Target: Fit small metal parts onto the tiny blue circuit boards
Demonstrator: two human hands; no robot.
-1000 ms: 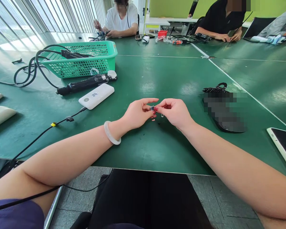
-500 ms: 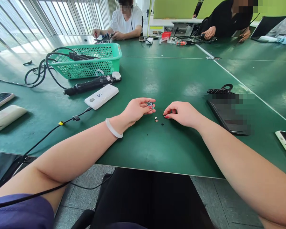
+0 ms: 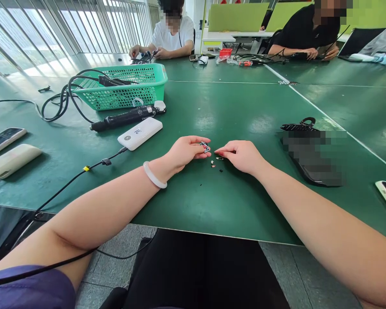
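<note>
In the head view my left hand (image 3: 185, 152) is closed on a small dark and silver part (image 3: 206, 147), pinched between the thumb and fingers above the green table. My right hand (image 3: 244, 155) faces it from the right, with thumb and index fingertips pressed together; anything between them is too small to make out. Just under those fingertips lies a small light-coloured piece (image 3: 219, 158). Tiny white and copper-coloured bits (image 3: 212, 164) and a small black piece (image 3: 221, 171) rest on the table between and below my hands.
A white power bank (image 3: 140, 134) with a cable, a black electric screwdriver (image 3: 125, 118) and a green basket (image 3: 128, 92) stand to the left. Phones lie at both sides. A black clip (image 3: 304, 124) and dark flat case (image 3: 309, 163) are on the right. Two people sit across the table.
My right hand has moved slightly left, closer to my left hand, and a small light piece now shows under its fingertips. The part in my left hand is tilted differently. The view has shifted slightly.
</note>
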